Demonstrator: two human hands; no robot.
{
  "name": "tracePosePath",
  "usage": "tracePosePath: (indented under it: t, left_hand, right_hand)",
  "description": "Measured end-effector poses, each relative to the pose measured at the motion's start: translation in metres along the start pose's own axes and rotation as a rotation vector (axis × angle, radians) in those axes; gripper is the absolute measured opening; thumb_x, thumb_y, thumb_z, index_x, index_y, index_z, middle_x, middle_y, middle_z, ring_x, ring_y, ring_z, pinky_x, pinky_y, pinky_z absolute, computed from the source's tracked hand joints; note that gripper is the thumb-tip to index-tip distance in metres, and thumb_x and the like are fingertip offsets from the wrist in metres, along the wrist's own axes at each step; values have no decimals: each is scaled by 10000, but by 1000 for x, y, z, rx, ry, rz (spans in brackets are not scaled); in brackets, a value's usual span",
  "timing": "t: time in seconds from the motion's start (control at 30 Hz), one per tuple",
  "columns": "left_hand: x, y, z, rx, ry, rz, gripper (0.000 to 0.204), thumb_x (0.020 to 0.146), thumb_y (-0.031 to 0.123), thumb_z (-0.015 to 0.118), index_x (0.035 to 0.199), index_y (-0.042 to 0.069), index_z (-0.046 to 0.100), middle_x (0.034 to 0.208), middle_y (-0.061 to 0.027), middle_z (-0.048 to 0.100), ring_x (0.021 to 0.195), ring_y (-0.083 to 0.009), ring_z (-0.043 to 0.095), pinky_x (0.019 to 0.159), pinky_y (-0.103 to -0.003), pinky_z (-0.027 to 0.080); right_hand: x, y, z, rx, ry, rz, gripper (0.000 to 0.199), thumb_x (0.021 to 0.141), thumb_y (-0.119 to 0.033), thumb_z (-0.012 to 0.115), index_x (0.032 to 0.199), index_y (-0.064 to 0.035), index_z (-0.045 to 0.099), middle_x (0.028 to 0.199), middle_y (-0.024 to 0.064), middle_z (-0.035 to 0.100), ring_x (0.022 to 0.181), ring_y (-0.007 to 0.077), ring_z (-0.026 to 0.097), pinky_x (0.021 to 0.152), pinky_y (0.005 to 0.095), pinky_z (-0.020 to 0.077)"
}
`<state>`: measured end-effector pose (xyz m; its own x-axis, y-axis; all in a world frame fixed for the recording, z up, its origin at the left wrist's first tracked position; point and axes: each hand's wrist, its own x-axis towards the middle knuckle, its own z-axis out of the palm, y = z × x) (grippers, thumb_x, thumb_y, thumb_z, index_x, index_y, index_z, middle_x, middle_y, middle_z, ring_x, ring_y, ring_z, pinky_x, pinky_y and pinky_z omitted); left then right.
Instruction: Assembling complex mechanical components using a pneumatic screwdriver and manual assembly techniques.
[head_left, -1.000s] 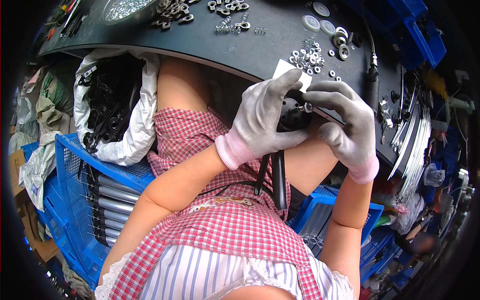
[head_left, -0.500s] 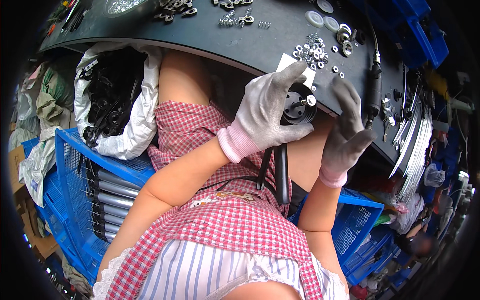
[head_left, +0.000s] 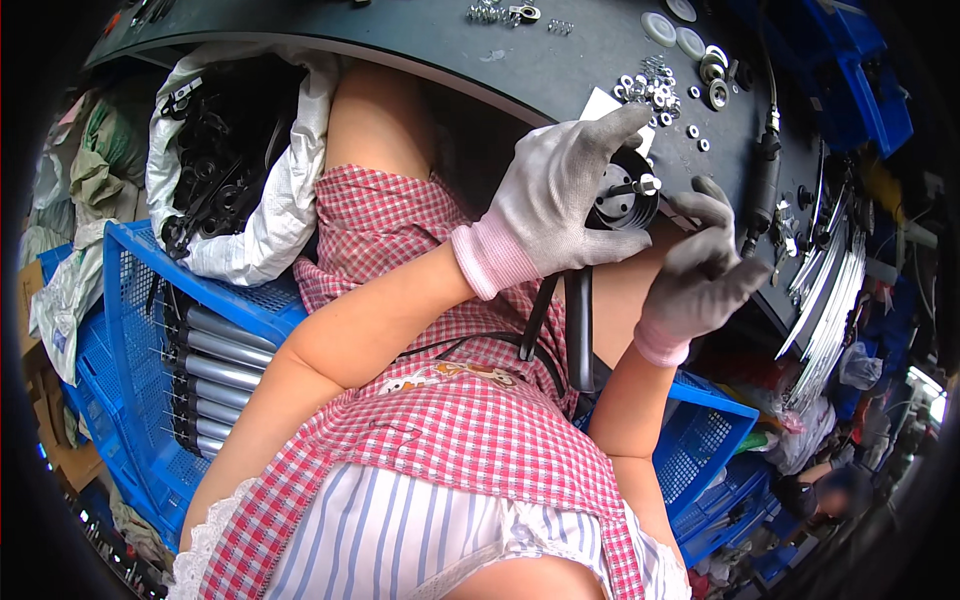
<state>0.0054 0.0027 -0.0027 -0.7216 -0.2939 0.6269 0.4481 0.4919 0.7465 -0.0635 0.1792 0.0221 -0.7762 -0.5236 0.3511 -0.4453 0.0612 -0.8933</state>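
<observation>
My left hand (head_left: 560,200), in a grey-white glove with a pink cuff, is closed round a black cup-shaped round part (head_left: 606,212) at the table's near edge. A threaded rod with a bright metal nut-like piece (head_left: 649,185) on its end sticks out of the cup's middle toward the right. Below the hand, black tubes (head_left: 580,335) extend down toward my lap; their joint with the cup is hidden. My right hand (head_left: 695,290), gloved alike, is just right of the cup, apart from it. Its fingers are bent but spread, with nothing visible between them.
Small washers and nuts (head_left: 655,98), springs and white discs (head_left: 658,28) lie on the dark table (head_left: 420,40). A black hand tool (head_left: 765,180) hangs on a cable at right, beside long metal strips (head_left: 830,300). At left are a white sack (head_left: 290,190) of black parts and a blue crate (head_left: 135,300) of tubes.
My right hand's fingers have bent and come down beside the metal piece. My left hand keeps its grip on the cup-shaped part. The whole view has shifted slightly.
</observation>
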Motion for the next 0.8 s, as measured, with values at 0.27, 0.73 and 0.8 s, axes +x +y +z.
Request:
tracePosePath:
  t: [0.27, 0.73, 0.8]
  left_hand:
    - [2, 2, 2, 22, 12, 27, 1020, 562, 199, 866, 1430, 95, 341, 1078, -162, 641, 935, -338, 666, 828, -413, 532]
    - [2, 2, 2, -64, -30, -67, 971, 574, 243, 842, 1403, 99, 358, 1066, -114, 641, 933, -315, 635, 827, -421, 501]
    - [3, 1, 4, -52, -27, -50, 977, 573, 245, 844, 1406, 99, 355, 1069, -117, 639, 935, -314, 634, 827, -421, 501]
  right_hand:
    - [3, -18, 17, 125, -36, 43, 1039, 902, -780, 128, 1275, 81, 572, 1376, 218, 490, 1363, 317, 379, 1153, 441, 212]
    - [9, -21, 23, -112, -17, -14, 983, 936, -735, 130, 1023, 67, 691, 1169, 207, 638, 1290, 336, 445, 1142, 467, 221]
    - [11, -9, 20, 89, 125, -52, 981, 926, -750, 157, 1089, 70, 671, 1213, 198, 624, 1313, 341, 426, 1139, 463, 224]
